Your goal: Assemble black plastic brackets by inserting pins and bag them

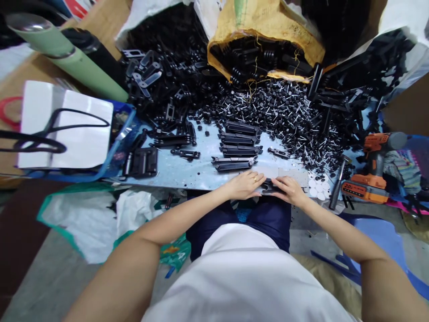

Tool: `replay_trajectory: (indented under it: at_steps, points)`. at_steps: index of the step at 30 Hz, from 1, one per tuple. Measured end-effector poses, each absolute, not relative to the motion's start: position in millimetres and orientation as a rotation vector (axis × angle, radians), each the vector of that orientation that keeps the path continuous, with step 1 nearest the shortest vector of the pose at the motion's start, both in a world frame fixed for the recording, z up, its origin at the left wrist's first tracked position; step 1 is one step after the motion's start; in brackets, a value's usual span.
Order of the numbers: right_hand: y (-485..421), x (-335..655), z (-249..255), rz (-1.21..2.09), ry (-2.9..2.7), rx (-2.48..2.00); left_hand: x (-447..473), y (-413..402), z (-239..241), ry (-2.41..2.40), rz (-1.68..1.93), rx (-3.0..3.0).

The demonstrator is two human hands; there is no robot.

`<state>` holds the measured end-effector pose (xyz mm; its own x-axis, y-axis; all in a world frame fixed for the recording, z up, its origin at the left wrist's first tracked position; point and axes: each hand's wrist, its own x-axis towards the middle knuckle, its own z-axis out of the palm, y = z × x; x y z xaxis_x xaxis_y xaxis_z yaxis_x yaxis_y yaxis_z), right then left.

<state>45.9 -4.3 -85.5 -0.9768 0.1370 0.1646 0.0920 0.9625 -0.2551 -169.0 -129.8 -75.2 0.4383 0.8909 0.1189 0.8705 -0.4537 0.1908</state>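
Note:
My left hand (246, 184) and my right hand (288, 189) meet at the front edge of the blue worktable. Between them is a dark plastic part (267, 185), gripped from both sides by closed fingers. Most of that part is hidden under the hands, so its full shape does not show. Just beyond my left hand lies a stack of long black folding brackets (236, 163), several rows deep. A smaller black link piece (279, 153) rests by itself beyond my right hand.
A heap of black-headed screws (278, 103) covers the table's back right. A yellow woven sack (264, 22) of black parts opens toward me. An orange cordless drill (373, 167) and a hammer (338, 183) lie right. A blue basket (125, 138) and a green tumbler (83, 67) stand left.

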Motion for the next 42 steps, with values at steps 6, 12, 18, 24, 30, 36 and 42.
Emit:
replay_trajectory:
  at_steps: [6, 12, 18, 24, 30, 36, 42]
  points:
    - [11, 45, -83, 0.318, -2.994, 0.012, -159, -126, -82, 1.616, 0.374, 2.523]
    - [15, 42, -82, 0.254, -2.982, 0.068, -131, -129, -78, 2.012, 0.438, 2.134]
    - [33, 34, -76, 0.253, -3.025, 0.338, -126, -131, -70, 2.030, 0.410, 2.136]
    - [29, 32, -56, -0.030, -3.099, 0.010, -137, -140, -74, 2.155, 0.403, 2.294]
    - [-32, 32, 11, 0.703, -2.764, 0.375, -148, -177, -25, 1.664, 1.182, 2.309]
    - [-106, -12, -13, 1.226, -1.981, 0.147, -105, -203, -3, 1.340, 1.891, 1.950]
    - [-71, -37, -40, 0.782, -1.973, -0.626, -134, -182, -60, 1.925, 1.640, 2.364]
